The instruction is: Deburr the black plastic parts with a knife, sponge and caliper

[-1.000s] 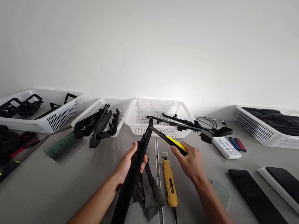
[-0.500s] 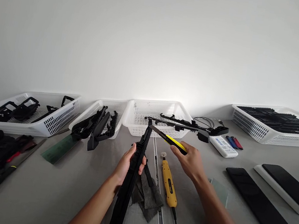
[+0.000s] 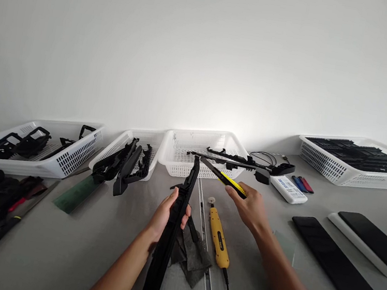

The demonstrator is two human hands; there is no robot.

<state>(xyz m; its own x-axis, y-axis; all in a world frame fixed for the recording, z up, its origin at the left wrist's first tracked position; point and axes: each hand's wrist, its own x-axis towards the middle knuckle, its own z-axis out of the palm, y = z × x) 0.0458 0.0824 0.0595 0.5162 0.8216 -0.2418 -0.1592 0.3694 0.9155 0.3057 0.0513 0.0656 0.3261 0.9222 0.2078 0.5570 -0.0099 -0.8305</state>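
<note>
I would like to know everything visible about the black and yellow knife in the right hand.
The knife has a slim, plastic-looking black body with a ribbed yellow strip, and a flat, metal-looking blade extended. The right hand grips and partly hides its rear. Held in the air, it points forward and left, its tip near the far end of the long black part; contact is unclear.

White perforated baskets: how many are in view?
4: the far-left basket, the narrower basket left of centre, the centre basket beside it, and the far-right basket. Any nested underneath these would be hidden.
</note>
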